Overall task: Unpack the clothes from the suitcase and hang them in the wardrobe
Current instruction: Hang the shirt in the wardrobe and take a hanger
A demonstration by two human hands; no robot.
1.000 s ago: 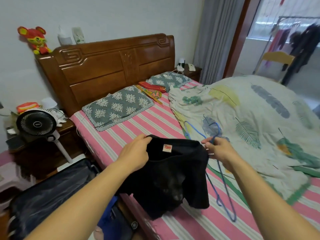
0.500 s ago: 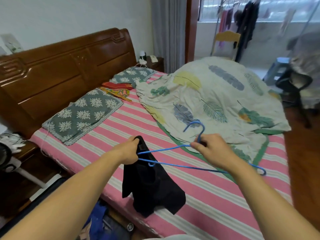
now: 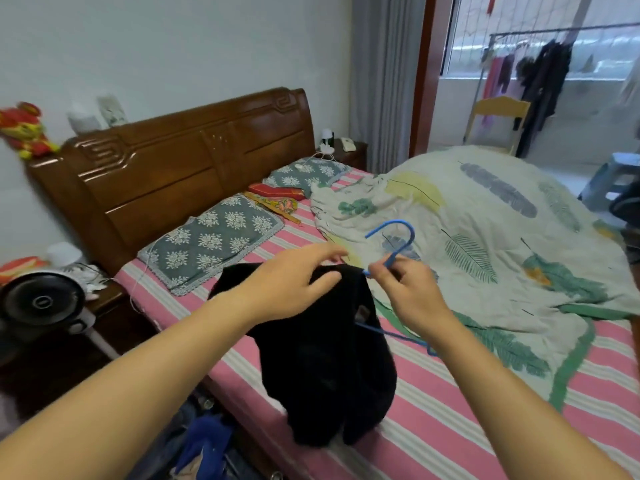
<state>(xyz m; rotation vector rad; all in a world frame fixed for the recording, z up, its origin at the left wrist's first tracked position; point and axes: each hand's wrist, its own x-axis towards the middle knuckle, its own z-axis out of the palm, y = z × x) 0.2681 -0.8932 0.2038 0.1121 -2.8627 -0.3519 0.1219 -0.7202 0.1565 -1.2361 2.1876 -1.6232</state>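
Observation:
A black garment lies draped over the near edge of the bed, its lower part hanging off the side. A blue hanger is inside it, with the hook sticking up above the collar and one arm showing at the right. My right hand pinches the hanger's neck just below the hook. My left hand rests on the garment's top edge with its fingers stretched out. Below the bed edge, blue clothes lie in the open suitcase, which is mostly hidden by my left arm.
A leaf-print quilt is heaped on the right half of the pink striped bed. Grey pillows lie by the wooden headboard. A black fan stands at the left. A clothes rack and a yellow chair stand beyond the doorway.
The hanger has gone into the black garment, so that only its hook and one arm show. My left hand has loosened from gripping the fabric. My view has swung left.

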